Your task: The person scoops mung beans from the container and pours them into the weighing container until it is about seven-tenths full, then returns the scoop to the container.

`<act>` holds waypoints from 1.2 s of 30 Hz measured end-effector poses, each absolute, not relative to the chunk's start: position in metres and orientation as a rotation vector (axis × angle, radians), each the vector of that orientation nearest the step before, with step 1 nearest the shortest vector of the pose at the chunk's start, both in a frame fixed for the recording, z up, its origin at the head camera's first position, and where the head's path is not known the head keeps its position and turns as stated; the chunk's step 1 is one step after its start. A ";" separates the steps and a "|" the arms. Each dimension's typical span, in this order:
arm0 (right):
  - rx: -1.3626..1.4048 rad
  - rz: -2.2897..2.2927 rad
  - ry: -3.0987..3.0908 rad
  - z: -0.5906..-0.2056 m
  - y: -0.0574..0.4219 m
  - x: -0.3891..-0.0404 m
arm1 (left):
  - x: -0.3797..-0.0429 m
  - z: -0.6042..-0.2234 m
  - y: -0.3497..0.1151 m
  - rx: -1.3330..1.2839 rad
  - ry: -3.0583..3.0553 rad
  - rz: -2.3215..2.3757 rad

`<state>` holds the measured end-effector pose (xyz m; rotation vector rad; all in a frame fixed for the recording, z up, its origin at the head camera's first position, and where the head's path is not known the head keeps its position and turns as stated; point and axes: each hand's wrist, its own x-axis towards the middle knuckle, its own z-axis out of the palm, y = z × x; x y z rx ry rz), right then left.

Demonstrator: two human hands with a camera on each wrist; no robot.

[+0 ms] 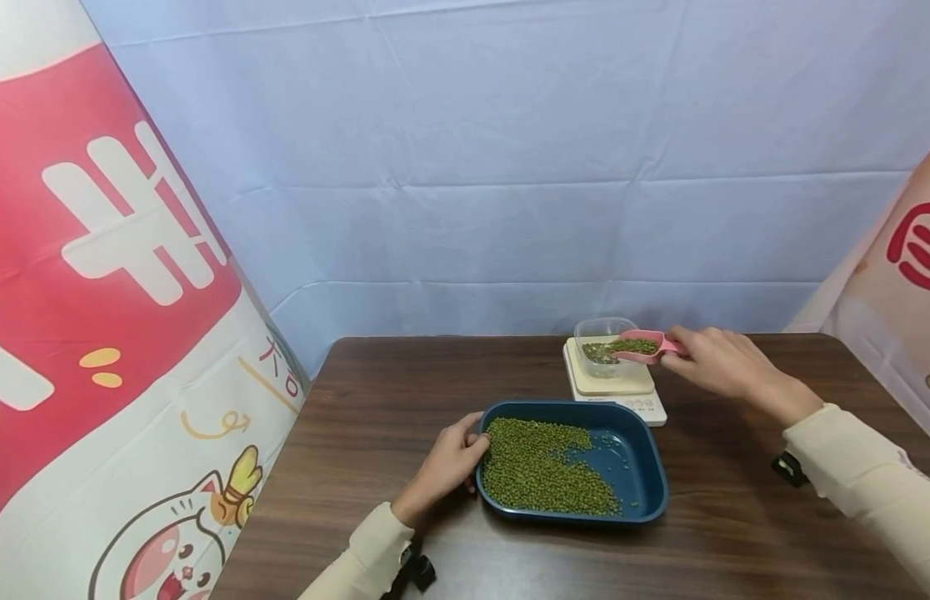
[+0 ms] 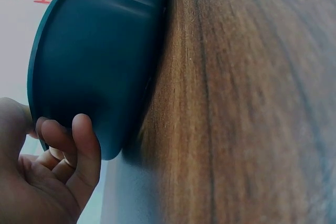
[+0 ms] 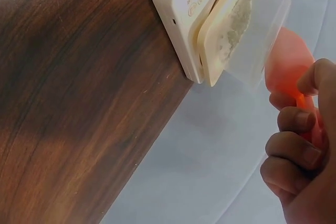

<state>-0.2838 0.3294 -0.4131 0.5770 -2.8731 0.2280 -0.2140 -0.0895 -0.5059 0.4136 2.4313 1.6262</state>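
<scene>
A pink scoop loaded with green mung beans is gripped by its handle in my right hand. Its front end is over the rim of a clear plastic container, which has some beans at its bottom. That container stands on a white kitchen scale. My left hand pinches the left rim of a blue tray, thumb on the rim and fingers against the outer wall. Mung beans cover the tray's left and middle; its right side shows bare bottom with a few stray beans.
Everything stands on a dark wooden table. The scale sits just behind the tray, near the table's back edge. A pale blue cloth hangs behind, and printed cloths hang at both sides.
</scene>
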 end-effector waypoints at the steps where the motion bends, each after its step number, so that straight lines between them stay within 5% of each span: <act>1: 0.581 0.226 -2.872 -0.413 0.329 -0.284 | -0.214 -0.506 -0.090 0.412 2.432 1.623; 36: 0.616 0.127 -2.948 -0.396 0.325 -0.291 | -0.216 -0.508 -0.090 0.413 2.430 1.628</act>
